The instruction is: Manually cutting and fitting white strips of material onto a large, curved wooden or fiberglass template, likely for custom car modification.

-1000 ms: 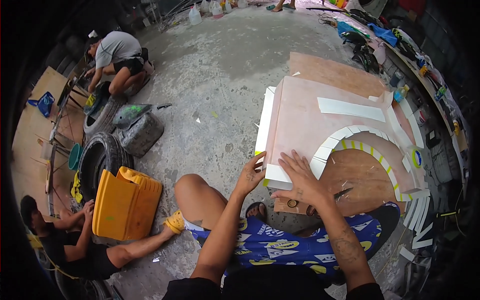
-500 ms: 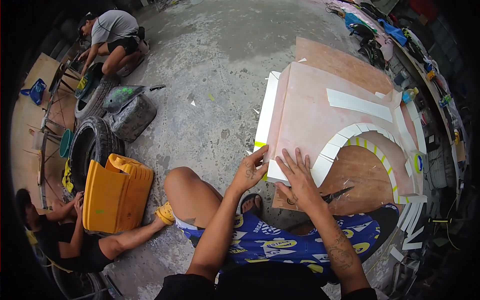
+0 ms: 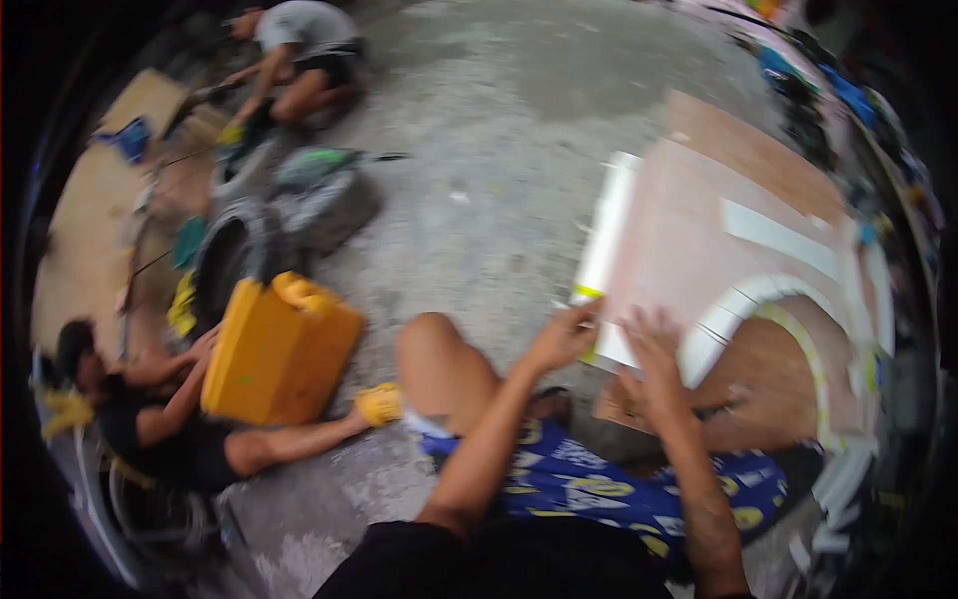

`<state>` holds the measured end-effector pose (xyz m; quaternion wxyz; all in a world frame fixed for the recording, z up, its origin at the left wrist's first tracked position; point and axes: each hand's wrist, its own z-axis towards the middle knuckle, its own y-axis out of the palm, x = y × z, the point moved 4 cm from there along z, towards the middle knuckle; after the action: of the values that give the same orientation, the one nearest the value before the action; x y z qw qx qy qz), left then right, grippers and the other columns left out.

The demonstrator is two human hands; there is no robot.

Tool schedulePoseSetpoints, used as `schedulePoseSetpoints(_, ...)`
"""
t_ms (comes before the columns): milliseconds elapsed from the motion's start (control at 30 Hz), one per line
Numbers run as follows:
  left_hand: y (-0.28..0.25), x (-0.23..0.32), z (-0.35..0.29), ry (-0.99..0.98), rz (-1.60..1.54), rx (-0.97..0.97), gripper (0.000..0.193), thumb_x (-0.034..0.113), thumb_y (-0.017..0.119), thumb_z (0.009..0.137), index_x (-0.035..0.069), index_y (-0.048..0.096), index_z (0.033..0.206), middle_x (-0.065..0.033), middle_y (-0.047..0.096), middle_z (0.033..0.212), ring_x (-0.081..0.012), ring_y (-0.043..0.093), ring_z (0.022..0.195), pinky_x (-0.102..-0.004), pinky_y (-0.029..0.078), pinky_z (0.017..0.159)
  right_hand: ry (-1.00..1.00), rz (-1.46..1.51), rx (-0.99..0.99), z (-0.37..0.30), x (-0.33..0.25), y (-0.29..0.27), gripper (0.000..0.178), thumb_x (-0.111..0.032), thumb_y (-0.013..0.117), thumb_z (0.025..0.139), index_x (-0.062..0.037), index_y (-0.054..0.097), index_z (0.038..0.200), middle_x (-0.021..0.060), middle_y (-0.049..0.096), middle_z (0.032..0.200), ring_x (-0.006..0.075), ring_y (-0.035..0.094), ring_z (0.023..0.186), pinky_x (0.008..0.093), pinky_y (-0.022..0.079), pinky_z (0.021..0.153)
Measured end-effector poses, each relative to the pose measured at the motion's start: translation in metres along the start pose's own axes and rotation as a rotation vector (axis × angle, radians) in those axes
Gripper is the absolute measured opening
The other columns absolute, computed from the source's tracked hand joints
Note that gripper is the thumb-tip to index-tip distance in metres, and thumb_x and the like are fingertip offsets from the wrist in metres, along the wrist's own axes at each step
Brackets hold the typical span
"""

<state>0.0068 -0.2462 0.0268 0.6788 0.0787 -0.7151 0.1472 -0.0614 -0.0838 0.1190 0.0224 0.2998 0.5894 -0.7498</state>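
A pinkish panel (image 3: 679, 235) with a curved cutout lies before me to the right, over a brown board (image 3: 763, 374). White strips run along its edges, one down its left side (image 3: 607, 232), others round the cutout (image 3: 711, 337). Yellow tape (image 3: 588, 292) crosses the left strip near the panel's near corner. At that corner, my left hand (image 3: 565, 337) has its fingers curled together on the white edging, though motion blurs the fingertips. My right hand (image 3: 654, 351) rests flat with spread fingers on the panel's near edge. A dark object by my right wrist is too smeared to name.
On the left, a seated person (image 3: 150, 409) holds a large yellow plastic shell (image 3: 269, 364). Behind it are tyres (image 3: 230, 255) and a grey moulded part (image 3: 324, 205). Another person (image 3: 304, 60) crouches at the far left. Cluttered items (image 3: 848, 100) line the right side.
The whole view has swung, so everything sits further right, and the picture is now blurred. Both hands stay at the panel's near corner; the right remains spread.
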Motion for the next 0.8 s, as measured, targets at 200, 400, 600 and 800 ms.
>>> schedulePoseSetpoints(200,0.054,-0.002,0.031,0.086,0.116,0.031,0.055,0.023,0.061,0.084,0.005,0.051,0.134,-0.0202,0.062,0.109,-0.0274,0.062,0.088,-0.0383,0.052,0.078,0.098,-0.115,-0.028,-0.025,0.034,-0.023,0.065,-0.011,0.060,0.079,-0.0045,0.043,0.142,0.0185,0.033,0.151,0.0448,0.022,0.141,0.0556,0.014,0.115)
schedulePoseSetpoints(400,0.029,-0.006,0.020,0.272,0.188,0.111,0.061,0.026,0.064,0.083,-0.004,0.048,0.134,-0.0267,0.058,0.112,-0.0324,0.062,0.090,-0.0375,0.051,0.078,0.006,-0.015,-0.068,-0.016,0.022,-0.009,0.069,-0.020,0.061,0.078,-0.0036,0.041,0.142,0.0213,0.030,0.152,0.0479,0.017,0.142,0.0622,0.010,0.113)
schedulePoseSetpoints(600,0.028,0.007,0.028,0.138,0.332,-0.020,0.062,0.028,0.064,0.082,-0.005,0.049,0.132,-0.0273,0.060,0.109,-0.0365,0.062,0.093,-0.0399,0.051,0.081,0.017,-0.028,-0.081,-0.021,0.018,-0.018,0.073,-0.027,0.061,0.077,-0.0035,0.041,0.143,0.0214,0.031,0.151,0.0478,0.018,0.141,0.0625,0.011,0.112)
schedulePoseSetpoints(800,0.040,0.005,0.027,0.248,0.306,0.042,0.054,0.022,0.065,0.077,-0.010,0.055,0.119,-0.0300,0.062,0.105,-0.0419,0.060,0.100,-0.0416,0.048,0.089,-0.077,-0.132,-0.021,-0.022,0.015,-0.023,0.055,-0.030,0.056,0.089,-0.0110,0.048,0.140,0.0225,0.042,0.144,0.0485,0.034,0.133,0.0597,0.025,0.109)
